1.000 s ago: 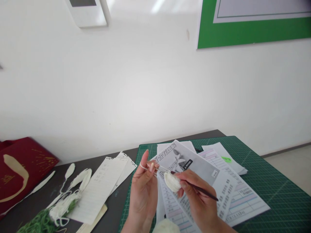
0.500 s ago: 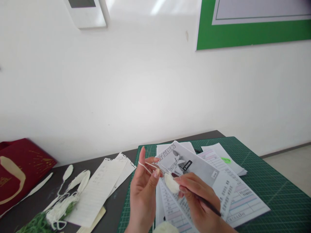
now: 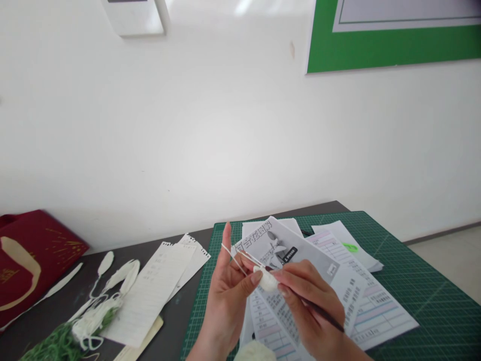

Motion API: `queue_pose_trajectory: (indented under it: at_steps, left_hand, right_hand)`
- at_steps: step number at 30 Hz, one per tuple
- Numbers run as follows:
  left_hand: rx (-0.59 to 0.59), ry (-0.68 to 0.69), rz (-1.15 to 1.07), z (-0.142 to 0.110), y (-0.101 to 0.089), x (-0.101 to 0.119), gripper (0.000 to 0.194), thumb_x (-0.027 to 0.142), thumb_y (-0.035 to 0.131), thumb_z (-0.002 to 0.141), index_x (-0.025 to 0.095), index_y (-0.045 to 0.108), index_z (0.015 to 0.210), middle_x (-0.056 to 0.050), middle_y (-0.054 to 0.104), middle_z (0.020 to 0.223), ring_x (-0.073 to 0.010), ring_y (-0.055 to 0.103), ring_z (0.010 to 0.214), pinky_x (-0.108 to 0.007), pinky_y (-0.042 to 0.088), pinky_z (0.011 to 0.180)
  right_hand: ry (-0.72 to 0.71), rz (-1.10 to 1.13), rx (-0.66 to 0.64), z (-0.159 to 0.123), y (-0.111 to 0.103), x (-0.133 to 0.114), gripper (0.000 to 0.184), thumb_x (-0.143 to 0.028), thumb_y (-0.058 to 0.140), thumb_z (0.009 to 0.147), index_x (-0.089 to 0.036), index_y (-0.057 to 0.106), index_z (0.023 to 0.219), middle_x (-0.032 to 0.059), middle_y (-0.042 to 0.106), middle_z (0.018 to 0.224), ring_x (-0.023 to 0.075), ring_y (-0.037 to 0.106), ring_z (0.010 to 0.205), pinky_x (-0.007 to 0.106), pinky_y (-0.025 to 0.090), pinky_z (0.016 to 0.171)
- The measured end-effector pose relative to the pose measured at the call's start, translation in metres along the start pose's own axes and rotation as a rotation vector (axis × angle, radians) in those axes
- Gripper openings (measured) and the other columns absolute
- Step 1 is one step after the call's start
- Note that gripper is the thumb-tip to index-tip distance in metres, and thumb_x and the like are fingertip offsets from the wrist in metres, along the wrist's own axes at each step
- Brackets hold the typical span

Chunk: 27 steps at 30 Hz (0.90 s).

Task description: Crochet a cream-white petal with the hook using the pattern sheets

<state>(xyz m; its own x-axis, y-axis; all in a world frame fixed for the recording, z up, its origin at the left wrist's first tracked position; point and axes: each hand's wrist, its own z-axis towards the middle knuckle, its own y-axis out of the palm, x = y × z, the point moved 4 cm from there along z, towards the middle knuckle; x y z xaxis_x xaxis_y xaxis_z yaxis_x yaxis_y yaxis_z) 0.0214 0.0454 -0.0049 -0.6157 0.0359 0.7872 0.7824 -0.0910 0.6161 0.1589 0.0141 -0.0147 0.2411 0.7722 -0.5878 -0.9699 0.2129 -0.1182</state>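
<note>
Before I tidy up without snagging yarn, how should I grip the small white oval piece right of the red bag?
Probably pinch the oval piece across its broad middle, from above: it lies on the table, its thin tail trailing toward the tangled yarn.

Craft desk, room unclear; green cutting mat [image 3: 424, 296]; yarn [image 3: 60, 343]; printed sheets [image 3: 311, 255]; white wall [image 3: 225, 125]

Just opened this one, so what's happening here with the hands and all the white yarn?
A person is working white yarn with a dark-handled tool. The left hand has the yarn looped over a raised finger and its thumb on a small white piece. The right hand grips the tool at that piece. Printed sheets lie below on a green cutting mat; white and green yarn sits off to the left.
</note>
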Motion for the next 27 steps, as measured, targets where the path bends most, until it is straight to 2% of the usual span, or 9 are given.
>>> queue_pose_trajectory:
  at_steps: [6, 9, 11, 14, 20, 24, 27]
  left_hand:
    - [0.037, 0.042, -0.031, 0.000, -0.002, -0.001, 0.097, 0.004, 0.071, 0.071, 0.037, 0.022, 0.147, 0.003, 0.061, 0.071, -0.0121, 0.055, 0.067, -0.024, 0.046, 0.068]
    - [0.025, -0.008, -0.088, 0.001, -0.003, -0.003, 0.096, 0.003, 0.071, 0.071, 0.036, 0.023, 0.147, 0.003, 0.060, 0.072, -0.0113, 0.056, 0.066, -0.025, 0.046, 0.067]
    - [0.007, -0.054, -0.117, 0.003, -0.003, -0.003, 0.095, 0.003, 0.072, 0.071, 0.036, 0.024, 0.147, 0.003, 0.061, 0.074, -0.0114, 0.057, 0.068, -0.024, 0.045, 0.068]
    - [-0.024, -0.110, -0.149, 0.004, -0.004, -0.002, 0.092, 0.004, 0.072, 0.071, 0.035, 0.028, 0.146, 0.002, 0.062, 0.077, -0.0118, 0.059, 0.073, -0.024, 0.044, 0.072]
    - [-0.077, -0.179, -0.137, 0.003, -0.003, -0.001, 0.083, 0.006, 0.071, 0.073, 0.031, 0.035, 0.144, 0.001, 0.062, 0.079, -0.0123, 0.059, 0.071, -0.027, 0.044, 0.072]
    - [-0.019, -0.157, -0.095, -0.001, -0.002, 0.002, 0.083, 0.005, 0.073, 0.071, 0.029, 0.038, 0.142, 0.003, 0.059, 0.073, -0.0116, 0.057, 0.069, -0.025, 0.044, 0.072]
    - [0.046, -0.149, -0.065, -0.005, -0.001, 0.005, 0.080, 0.005, 0.073, 0.069, 0.027, 0.042, 0.140, 0.004, 0.058, 0.072, -0.0105, 0.056, 0.067, -0.024, 0.044, 0.070]
  right_hand:
    - [-0.001, 0.026, 0.061, -0.003, -0.002, 0.003, 0.044, 0.002, 0.058, 0.079, -0.026, 0.067, 0.112, 0.0061, 0.068, 0.091, 0.0198, 0.061, 0.079, 0.035, 0.052, 0.066]
    - [0.180, 0.212, 0.165, -0.005, 0.000, 0.017, 0.031, -0.006, 0.059, 0.083, -0.027, 0.071, 0.102, 0.0048, 0.067, 0.092, 0.0181, 0.062, 0.079, 0.030, 0.052, 0.061]
    - [0.326, 0.388, 0.218, -0.008, 0.004, 0.027, 0.023, -0.013, 0.062, 0.084, -0.028, 0.072, 0.096, 0.0034, 0.066, 0.093, 0.0138, 0.060, 0.069, 0.023, 0.048, 0.051]
    - [0.473, 0.602, 0.213, -0.010, 0.012, 0.035, 0.016, -0.020, 0.067, 0.083, -0.030, 0.074, 0.093, 0.0016, 0.066, 0.091, 0.0076, 0.051, 0.055, 0.019, 0.040, 0.043]
    - [0.609, 0.768, 0.192, -0.005, 0.015, 0.034, 0.010, -0.029, 0.072, 0.079, -0.027, 0.075, 0.088, 0.0006, 0.066, 0.079, 0.0071, 0.050, 0.055, 0.016, 0.040, 0.045]
    - [0.672, 0.789, 0.218, -0.003, 0.013, 0.036, 0.014, -0.033, 0.071, 0.079, -0.023, 0.075, 0.088, 0.0020, 0.067, 0.073, 0.0079, 0.050, 0.055, 0.016, 0.040, 0.045]
    - [0.660, 0.789, 0.202, -0.002, 0.011, 0.037, 0.014, -0.034, 0.068, 0.082, -0.022, 0.074, 0.087, 0.0028, 0.067, 0.073, 0.0086, 0.050, 0.054, 0.017, 0.040, 0.045]
